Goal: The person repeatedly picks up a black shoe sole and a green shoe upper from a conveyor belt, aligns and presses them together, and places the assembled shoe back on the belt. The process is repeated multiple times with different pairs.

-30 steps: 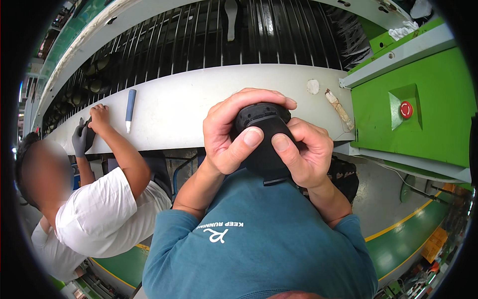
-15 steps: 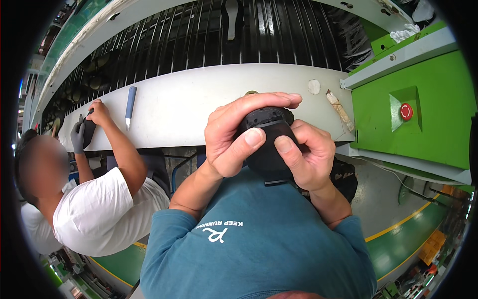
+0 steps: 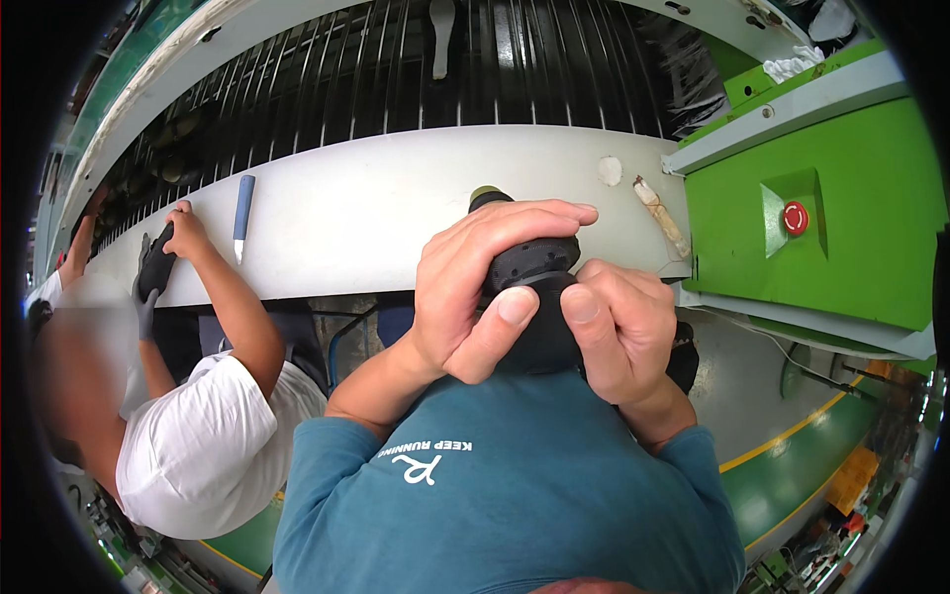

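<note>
Close to my chest, both hands grip a black shoe [image 3: 539, 327] with a dark, knobbed sole edge. An olive-green end [image 3: 484, 192], which looks like part of a last inside it, sticks out on the far side. My left hand [image 3: 475, 282] wraps over the sole from the left, fingers across the top and thumb pressed near the sole's edge. From the right, my right hand [image 3: 628, 322] has its thumb against the shoe's side, with the fingers curled. Parts of the shoe are hidden behind my hands.
A white worktop [image 3: 346, 213] lies ahead, with a blue-handled knife [image 3: 243, 213], a wrapped stick-like tool [image 3: 660, 215] and a white round patch [image 3: 610, 170]. Beyond runs a roller conveyor [image 3: 396, 89]. On the right stands a green machine [image 3: 732, 252] with a red button [image 3: 796, 218]. A co-worker [image 3: 203, 445] handles a black shoe [image 3: 155, 265] at left.
The shoe has tilted in my hands, so more of the olive-green end shows and its lower black part is less visible. At left, the co-worker's shoe has turned. The whole view has shifted slightly.
</note>
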A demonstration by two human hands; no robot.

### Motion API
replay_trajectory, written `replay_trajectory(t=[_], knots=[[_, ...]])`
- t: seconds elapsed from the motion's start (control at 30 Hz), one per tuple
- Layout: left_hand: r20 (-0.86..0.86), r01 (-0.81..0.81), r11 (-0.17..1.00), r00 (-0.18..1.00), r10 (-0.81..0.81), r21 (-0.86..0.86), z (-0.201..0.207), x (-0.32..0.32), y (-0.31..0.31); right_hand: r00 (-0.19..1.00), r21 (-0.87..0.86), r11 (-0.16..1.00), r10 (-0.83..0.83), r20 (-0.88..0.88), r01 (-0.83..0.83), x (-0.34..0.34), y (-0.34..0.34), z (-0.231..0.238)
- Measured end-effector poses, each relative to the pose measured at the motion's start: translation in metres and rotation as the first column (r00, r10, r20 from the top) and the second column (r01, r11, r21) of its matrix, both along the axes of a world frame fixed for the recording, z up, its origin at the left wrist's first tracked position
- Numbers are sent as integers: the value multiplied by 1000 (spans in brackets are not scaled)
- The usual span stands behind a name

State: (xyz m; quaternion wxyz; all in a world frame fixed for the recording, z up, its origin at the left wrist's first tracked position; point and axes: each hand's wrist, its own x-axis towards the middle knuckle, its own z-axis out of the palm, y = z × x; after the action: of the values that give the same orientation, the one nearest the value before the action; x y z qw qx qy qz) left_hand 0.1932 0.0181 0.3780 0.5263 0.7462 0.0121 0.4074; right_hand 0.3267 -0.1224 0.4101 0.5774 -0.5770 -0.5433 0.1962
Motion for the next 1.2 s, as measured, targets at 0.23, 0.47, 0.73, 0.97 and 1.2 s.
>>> replay_trajectory(t=[0.23, 0.47, 0.73, 0.97, 1.2], knots=[[-21, 10, 1000, 1000, -11, -12, 3, -2, -1, 994, -101, 995, 3, -110, -14, 2, -1, 0], [-16, -5, 999, 1000, 5, 32, 7, -2, 0, 975, -127, 991, 22, -222, -52, 8, 0, 1], [-127, -91, 995, 987, 96, 39, 23, -9, -1, 968, -82, 994, -89, -234, 72, 3, 7, -22], [-21, -21, 990, 1000, 19, -139, 3, 22, 47, 922, -87, 977, -213, -324, 195, 22, 64, -38], [13, 20, 896, 1000, -16, -443, -42, 42, 62, 938, -105, 979, -200, -283, 177, 18, 83, -29]])
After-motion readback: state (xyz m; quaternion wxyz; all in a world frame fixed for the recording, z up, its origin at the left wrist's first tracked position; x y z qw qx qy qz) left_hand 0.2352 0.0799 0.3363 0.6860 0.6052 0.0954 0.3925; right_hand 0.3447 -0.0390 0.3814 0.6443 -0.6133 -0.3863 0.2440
